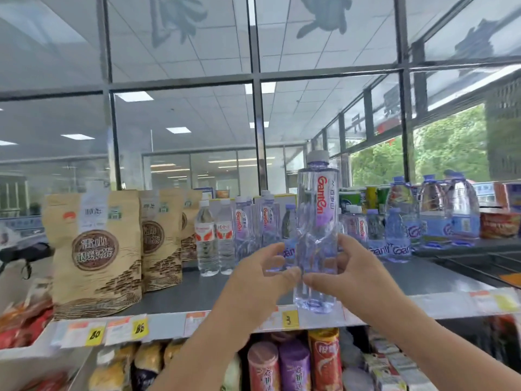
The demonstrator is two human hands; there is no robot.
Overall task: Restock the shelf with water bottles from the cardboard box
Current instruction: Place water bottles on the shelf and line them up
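Head view shows you holding the tall clear plastic water bottle with the grey cap (pixel 317 198) upright in both hands, its base level with the front lip of the grey metal shelf (pixel 180 294); whether it rests there cannot be told. Your left hand (pixel 262 277) and right hand (pixel 349 275) grip its lower half from either side, fingers (pixel 348 246) curled round it and thumbs meeting in front, likely to keep it steady and label-forward. Its red lettering reads "Ganten", matching the row of smaller clear bottles (pixel 244 221) standing behind. Yellow price tags (pixel 290 319) read 80 and 3. Brown paper pouches (pixel 94 249) carry Chinese characters. No cardboard box shows.
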